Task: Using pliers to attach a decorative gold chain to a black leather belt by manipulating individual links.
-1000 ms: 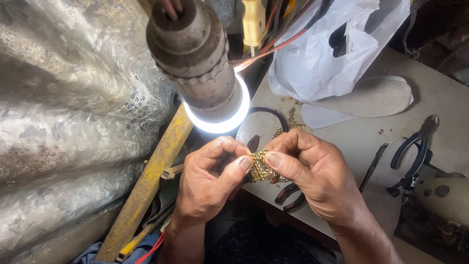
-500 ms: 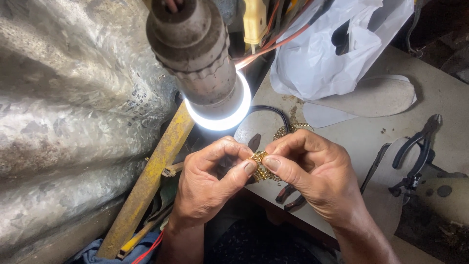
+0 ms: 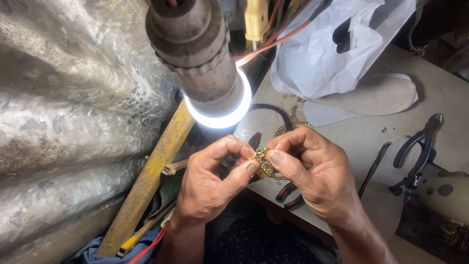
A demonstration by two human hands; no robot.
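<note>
A small gold ornament (image 3: 261, 156) with a fine chain hanging from it is pinched between both hands at the middle of the head view. My left hand (image 3: 210, 183) grips its left side with thumb and forefinger. My right hand (image 3: 312, 168) holds its right side between thumb and fingers. More gold chain (image 3: 282, 130) lies on the bench just behind my fingers. A ring light (image 3: 220, 117) on a grey metal machine head (image 3: 195, 44) glows directly above the hands.
A white plastic bag (image 3: 337, 54) and a pale shoe sole (image 3: 371, 95) lie at the back of the bench. Black pliers (image 3: 415, 151) rest at the right. Crinkled silver foil (image 3: 73, 98) covers the left, with a yellow bar (image 3: 146, 181) leaning beside it.
Both hands have stayed together on the ornament, with small finger shifts. The thumbs have turned it slightly.
</note>
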